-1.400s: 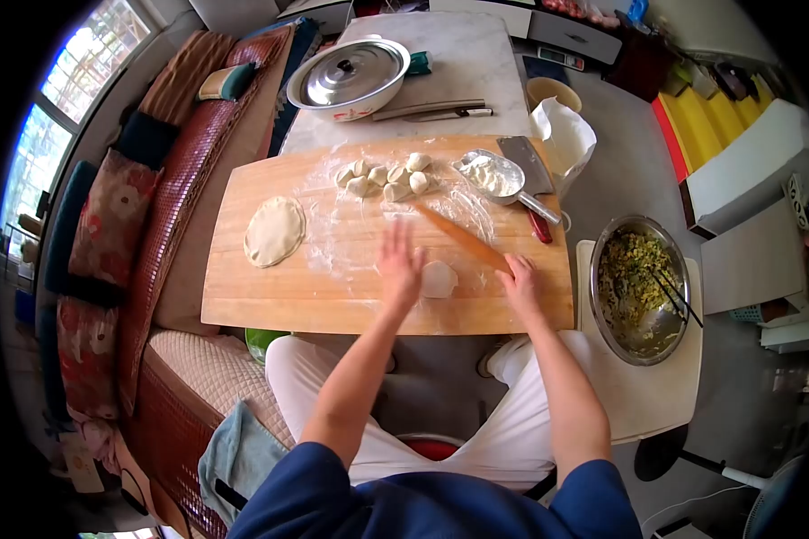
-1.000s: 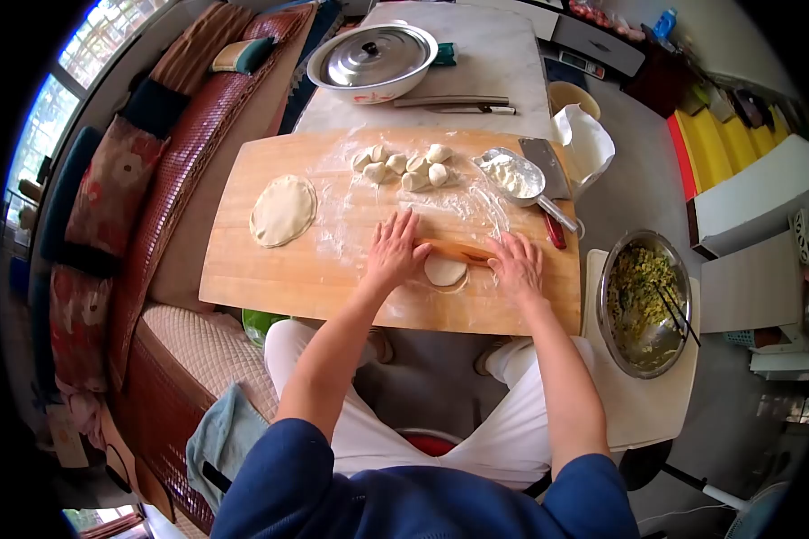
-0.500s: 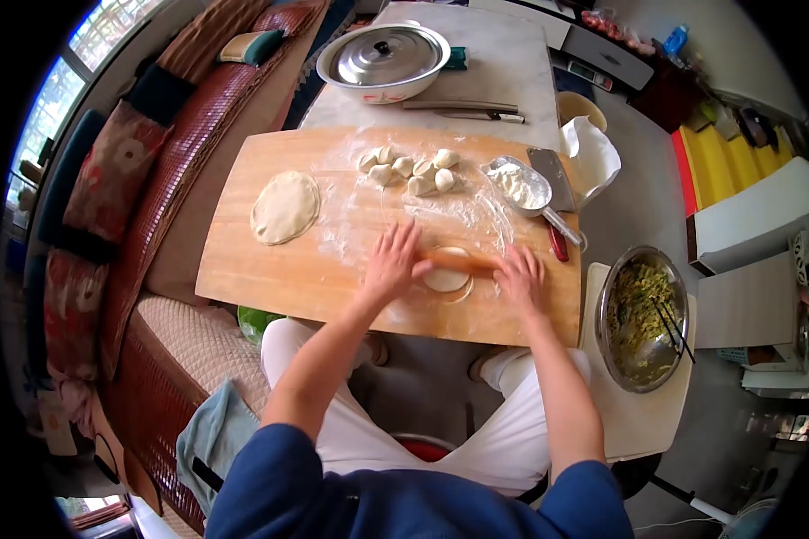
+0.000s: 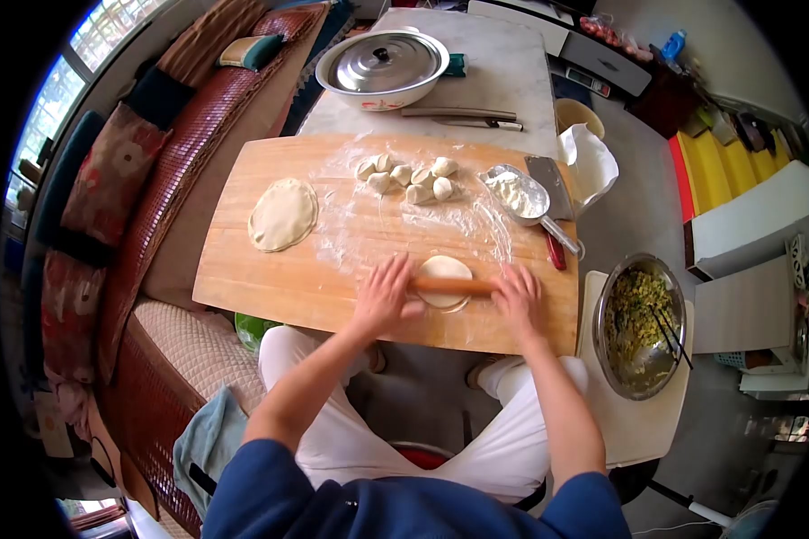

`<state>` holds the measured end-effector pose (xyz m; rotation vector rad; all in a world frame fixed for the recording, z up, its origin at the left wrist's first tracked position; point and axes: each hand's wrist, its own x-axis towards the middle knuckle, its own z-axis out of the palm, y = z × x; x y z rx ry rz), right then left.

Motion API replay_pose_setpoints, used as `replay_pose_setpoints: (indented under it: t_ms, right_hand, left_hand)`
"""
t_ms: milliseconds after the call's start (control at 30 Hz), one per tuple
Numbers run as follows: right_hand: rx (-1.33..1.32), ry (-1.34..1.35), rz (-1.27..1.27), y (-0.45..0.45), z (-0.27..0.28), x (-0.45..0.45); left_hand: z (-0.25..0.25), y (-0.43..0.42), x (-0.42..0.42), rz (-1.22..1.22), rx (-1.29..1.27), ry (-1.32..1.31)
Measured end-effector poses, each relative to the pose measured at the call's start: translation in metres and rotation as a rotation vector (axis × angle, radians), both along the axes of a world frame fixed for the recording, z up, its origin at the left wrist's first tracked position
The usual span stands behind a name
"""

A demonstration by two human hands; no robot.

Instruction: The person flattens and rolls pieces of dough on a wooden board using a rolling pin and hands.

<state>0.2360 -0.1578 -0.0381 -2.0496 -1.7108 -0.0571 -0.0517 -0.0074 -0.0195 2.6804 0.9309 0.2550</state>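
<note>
A wooden rolling pin [image 4: 463, 287] lies across a small round of dough [image 4: 445, 268] near the front of the floured wooden board [image 4: 333, 301]. My left hand [image 4: 388, 295] is on the pin's left end, fingers bent forward over it. On the right end rests my right hand [image 4: 518, 304], its fingers curled over the wood. Both palms bear down on the pin, which covers part of the dough. Rolled wrappers [image 4: 283, 216] lie at the board's left, looking like a stack. Several small dough pieces [image 4: 419, 193] sit towards the back.
A metal scoop of flour [image 4: 518, 194], a cleaver [image 4: 548, 184] and a white bag [image 4: 589, 163] are at the right. A steel bowl of chopped filling [image 4: 640, 325] with chopsticks stands beside the board. Behind are a lidded basin [image 4: 383, 68] and a knife [image 4: 476, 122].
Both hands have drawn the rolling pin back towards my body, from the middle of the dough round to its nearer part. More of the dough's far side shows.
</note>
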Motion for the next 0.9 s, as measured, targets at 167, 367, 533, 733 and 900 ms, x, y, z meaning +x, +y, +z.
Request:
replay_pose_setpoints:
  t_ms: [167,367,533,733,900]
  right_hand:
    - [-0.011,-0.031,0.011,0.002,0.015,-0.019]
    - [0.017,-0.005,-0.006,0.057,0.002,0.013]
    - [-0.040,0.016,0.037,-0.025,0.009,-0.014]
    - [-0.049,-0.006,0.036,0.061,0.017,0.001]
    - [-0.055,0.030,-0.007,0.034,-0.003,0.012]
  left_hand:
    - [0.011,-0.006,-0.013,-0.003,0.022,-0.002]
    - [0.005,0.052,0.035,0.182,0.033,-0.095]
    - [0.022,-0.040,-0.026,-0.048,-0.055,-0.021]
    - [0.006,0.051,0.018,0.216,0.031,-0.088]
    - [0.003,0.028,0.017,0.109,-0.005,-0.084]
